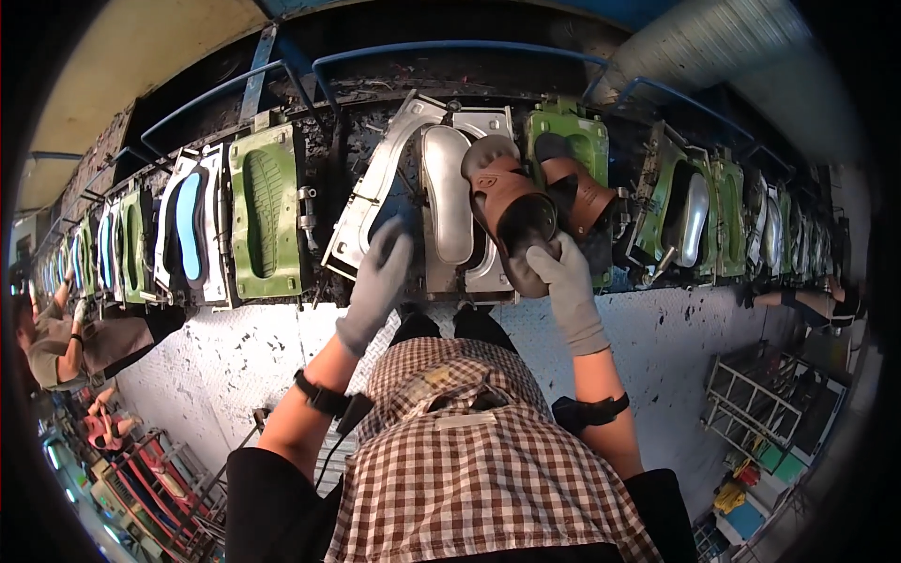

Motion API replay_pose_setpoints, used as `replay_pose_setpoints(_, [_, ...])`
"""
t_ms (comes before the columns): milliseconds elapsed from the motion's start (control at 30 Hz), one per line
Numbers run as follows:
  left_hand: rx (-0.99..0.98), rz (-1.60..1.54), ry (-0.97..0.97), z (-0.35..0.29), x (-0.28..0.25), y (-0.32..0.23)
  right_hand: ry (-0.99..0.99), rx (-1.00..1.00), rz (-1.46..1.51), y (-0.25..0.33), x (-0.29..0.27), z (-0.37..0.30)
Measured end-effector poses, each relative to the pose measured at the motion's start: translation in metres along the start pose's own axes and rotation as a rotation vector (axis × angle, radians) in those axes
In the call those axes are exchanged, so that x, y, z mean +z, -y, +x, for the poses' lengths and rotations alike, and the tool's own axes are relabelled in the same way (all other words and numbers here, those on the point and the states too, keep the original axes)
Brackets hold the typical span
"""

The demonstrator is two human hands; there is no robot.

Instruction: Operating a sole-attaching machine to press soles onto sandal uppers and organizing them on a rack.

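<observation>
My right hand, in a grey glove, grips the heel end of a brown sandal with a dark sole and a dark, hollow opening. That sandal is tilted over the right side of a metal shoe mould. A second brown sandal lies just to the right, over a green mould half. My left hand, also gloved and slightly blurred, is held open with its fingers stretched away from me. It is beside the silver mould frame and left of a smooth silver sole-shaped form, holding nothing.
More hinged moulds line the bench, including a green one at left and another with a silver form at right. A blue rail runs behind. Co-workers stand at far left. A metal rack is at lower right.
</observation>
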State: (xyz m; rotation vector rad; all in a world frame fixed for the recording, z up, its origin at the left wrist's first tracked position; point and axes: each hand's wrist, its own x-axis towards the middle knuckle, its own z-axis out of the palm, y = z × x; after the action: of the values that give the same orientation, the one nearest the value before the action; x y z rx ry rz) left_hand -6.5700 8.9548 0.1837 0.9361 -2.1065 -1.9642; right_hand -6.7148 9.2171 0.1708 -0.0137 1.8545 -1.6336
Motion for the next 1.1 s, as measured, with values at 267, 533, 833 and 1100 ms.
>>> replay_pose_setpoints(267, [-0.142, -0.509, 0.040, 0.139, 0.053, 0.035, -0.207, -0.488, -0.112, 0.061, 0.052, 0.057])
replay_pose_setpoints(533, [-0.103, -0.871, 0.182, 0.087, 0.052, 0.077, -0.081, -0.738, -0.930, 0.052, 0.109, 0.078])
replay_pose_setpoints(833, [-0.386, -1.203, -0.149, 0.007, 0.076, 0.081, 0.141, -0.584, -0.837, -0.019, 0.133, 0.019])
replay_pose_setpoints(1100, [0.503, 0.216, -0.129, 0.046, 0.026, 0.013, -0.096, -0.545, -0.584, 0.007, 0.105, 0.037])
